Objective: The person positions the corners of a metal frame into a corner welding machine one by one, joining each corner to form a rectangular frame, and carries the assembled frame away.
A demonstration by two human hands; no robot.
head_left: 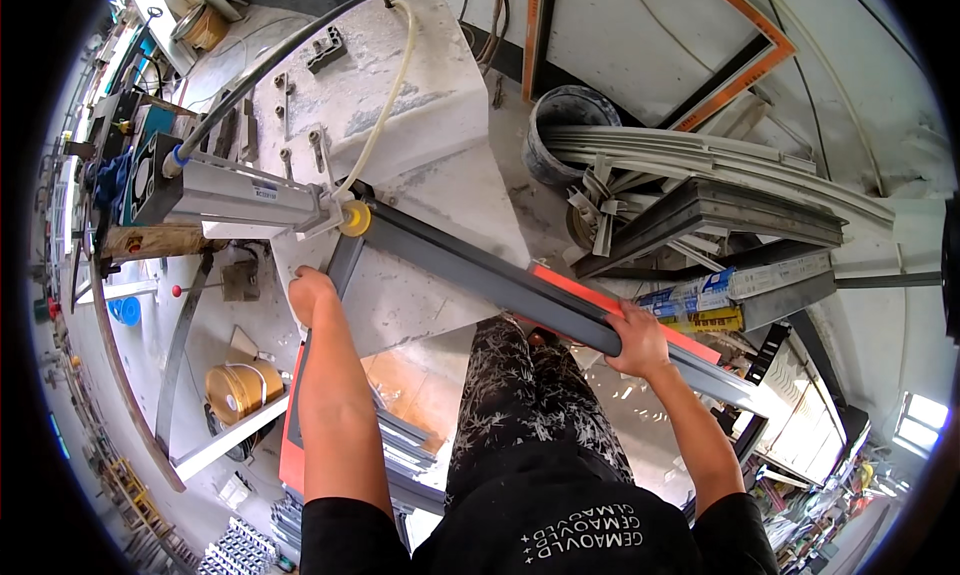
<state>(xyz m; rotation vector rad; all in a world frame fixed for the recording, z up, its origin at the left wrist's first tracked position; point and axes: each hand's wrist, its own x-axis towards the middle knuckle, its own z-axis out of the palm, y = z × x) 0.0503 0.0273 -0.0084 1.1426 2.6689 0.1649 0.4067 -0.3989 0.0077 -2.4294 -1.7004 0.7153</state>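
Note:
A grey metal window-type frame [455, 262] with orange-red strips along its sides lies across a white-grey worktable [430, 190]. Its corner meets a yellow round pad [355, 218] at the end of a silver pneumatic cylinder [245, 203]. My left hand [313, 295] is closed around the frame's left bar, just below that corner; its fingertips are partly hidden. Farther along the right bar, my right hand [638, 341] grips the profile, thumb on the grey face and fingers over the orange-red edge.
Long pale strips lean in a dark bucket [570, 120] at the back right, beside stacked dark profiles [715, 215] and blue-and-yellow packages [700, 300]. Hex keys [283, 110] and a metal block [326, 50] lie on the table. A tan spool [243, 390] stands lower left.

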